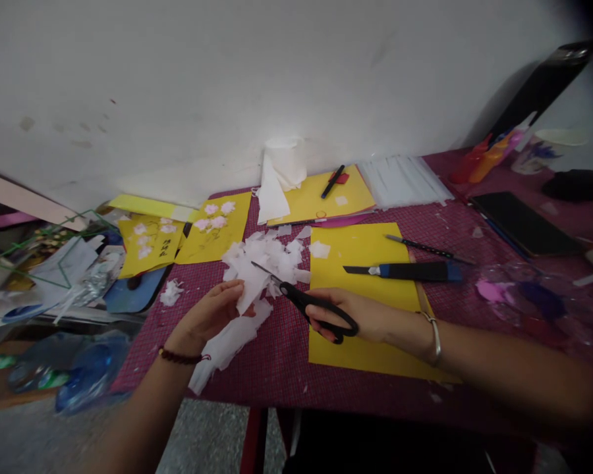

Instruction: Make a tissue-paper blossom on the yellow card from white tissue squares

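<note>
My left hand (pixel 212 315) pinches a strip of white tissue paper (pixel 232 339) that hangs down over the table's front edge. My right hand (pixel 358 316) grips black-handled scissors (pixel 306 304), their blades pointing left into the top of the strip. Behind the hands lies a pile of several cut white paper squares (pixel 267 257). A yellow sheet (pixel 363 257) lies under my right hand.
A maroon cloth covers the table (pixel 277 355). A blue-handled brush (pixel 410 270), a thin pen (pixel 425 248), a black tablet (pixel 524 224), yellow cards with pink flowers (pixel 212 230), a white roll (pixel 281 171) and glue bottles (pixel 484 158) lie around. Clutter sits at left.
</note>
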`<state>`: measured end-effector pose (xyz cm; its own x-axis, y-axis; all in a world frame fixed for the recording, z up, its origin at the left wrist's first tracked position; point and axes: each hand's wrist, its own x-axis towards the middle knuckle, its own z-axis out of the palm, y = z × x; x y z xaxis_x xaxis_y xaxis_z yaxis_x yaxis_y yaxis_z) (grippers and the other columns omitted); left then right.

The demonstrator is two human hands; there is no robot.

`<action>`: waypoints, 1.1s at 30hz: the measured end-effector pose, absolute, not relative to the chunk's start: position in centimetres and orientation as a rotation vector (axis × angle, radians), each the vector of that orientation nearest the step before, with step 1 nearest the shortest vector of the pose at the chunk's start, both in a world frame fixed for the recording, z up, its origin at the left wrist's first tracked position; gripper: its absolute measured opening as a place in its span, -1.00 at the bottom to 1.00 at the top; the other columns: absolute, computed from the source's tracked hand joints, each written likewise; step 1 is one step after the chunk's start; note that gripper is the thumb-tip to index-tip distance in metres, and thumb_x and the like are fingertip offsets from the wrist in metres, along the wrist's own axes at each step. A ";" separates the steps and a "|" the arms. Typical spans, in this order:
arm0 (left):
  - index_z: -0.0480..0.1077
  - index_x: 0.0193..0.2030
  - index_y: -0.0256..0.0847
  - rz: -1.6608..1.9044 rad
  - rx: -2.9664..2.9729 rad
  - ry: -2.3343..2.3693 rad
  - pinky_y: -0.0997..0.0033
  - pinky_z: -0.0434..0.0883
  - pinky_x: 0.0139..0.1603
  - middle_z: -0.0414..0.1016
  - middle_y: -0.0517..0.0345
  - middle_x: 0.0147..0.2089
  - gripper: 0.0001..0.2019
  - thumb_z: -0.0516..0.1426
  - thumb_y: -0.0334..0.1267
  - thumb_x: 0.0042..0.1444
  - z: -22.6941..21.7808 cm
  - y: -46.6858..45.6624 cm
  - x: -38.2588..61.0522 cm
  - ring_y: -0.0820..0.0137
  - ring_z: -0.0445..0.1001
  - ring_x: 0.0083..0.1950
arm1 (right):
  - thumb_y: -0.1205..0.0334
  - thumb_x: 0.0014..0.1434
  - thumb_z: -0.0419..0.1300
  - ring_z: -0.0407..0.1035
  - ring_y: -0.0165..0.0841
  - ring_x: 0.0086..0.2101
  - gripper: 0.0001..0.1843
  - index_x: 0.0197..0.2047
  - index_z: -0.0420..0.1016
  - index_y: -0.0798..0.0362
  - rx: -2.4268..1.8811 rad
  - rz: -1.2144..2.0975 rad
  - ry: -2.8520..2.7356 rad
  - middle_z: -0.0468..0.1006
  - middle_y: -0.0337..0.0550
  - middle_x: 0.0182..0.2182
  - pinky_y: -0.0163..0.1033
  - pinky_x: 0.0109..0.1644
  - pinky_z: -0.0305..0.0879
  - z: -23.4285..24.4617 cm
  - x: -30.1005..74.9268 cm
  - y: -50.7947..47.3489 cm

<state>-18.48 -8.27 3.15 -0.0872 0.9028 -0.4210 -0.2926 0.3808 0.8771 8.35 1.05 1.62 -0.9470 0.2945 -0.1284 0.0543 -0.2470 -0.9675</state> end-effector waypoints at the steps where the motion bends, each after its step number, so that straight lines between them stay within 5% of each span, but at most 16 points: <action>1: 0.53 -0.31 -0.28 1.113 0.612 1.324 0.43 0.47 -0.37 0.56 0.10 -0.37 -0.80 0.36 -0.26 -0.08 3.1 -8.4 -18.6 0.42 0.48 -0.43 | -0.17 0.19 0.16 0.18 -0.58 -0.60 -0.55 -0.29 0.27 0.10 -0.440 2.345 -1.783 0.30 -0.32 -0.53 -0.39 -0.56 0.05 1.3 8.2 1.1; 15: 0.47 -0.39 -0.26 1.498 0.579 1.340 0.44 0.51 -0.26 0.55 0.21 -0.42 -0.82 0.38 -0.35 -0.13 3.1 -7.7 -19.8 0.47 0.51 -0.39 | -0.29 0.12 0.16 0.28 -0.52 -0.47 -0.44 -0.25 0.28 0.11 -0.380 2.531 -1.807 0.36 -0.25 -0.40 -0.39 -0.46 0.16 1.4 8.2 1.7; 20: 0.49 -0.40 -0.29 1.435 0.591 1.369 0.50 0.48 -0.38 0.55 0.20 -0.43 -0.79 0.40 -0.37 -0.19 3.2 -7.4 -18.6 0.48 0.50 -0.43 | -0.28 0.09 0.20 0.29 -0.53 -0.48 -0.43 -0.27 0.29 0.13 -0.337 2.541 -1.798 0.37 -0.25 -0.43 -0.38 -0.45 0.19 1.3 7.7 1.5; 26: 0.51 -0.39 -0.22 1.595 0.612 1.310 0.40 0.49 -0.21 0.61 0.15 -0.32 -0.84 0.37 -0.36 -0.14 4.3 -7.8 -19.1 0.39 0.55 -0.29 | -0.22 0.15 0.19 0.32 -0.53 -0.46 -0.49 -0.23 0.28 0.12 -0.401 2.637 -1.579 0.39 -0.23 -0.38 -0.38 -0.42 0.21 0.6 8.1 1.4; 33: 0.50 -0.41 -0.27 1.370 0.727 1.294 0.44 0.44 -0.31 0.55 0.16 -0.41 -0.86 0.35 -0.36 -0.14 3.9 -8.1 -18.2 0.43 0.49 -0.40 | -0.28 0.13 0.15 0.29 -0.51 -0.44 -0.43 -0.23 0.31 0.14 -0.238 2.499 -1.813 0.37 -0.24 -0.40 -0.38 -0.42 0.20 1.5 8.0 1.5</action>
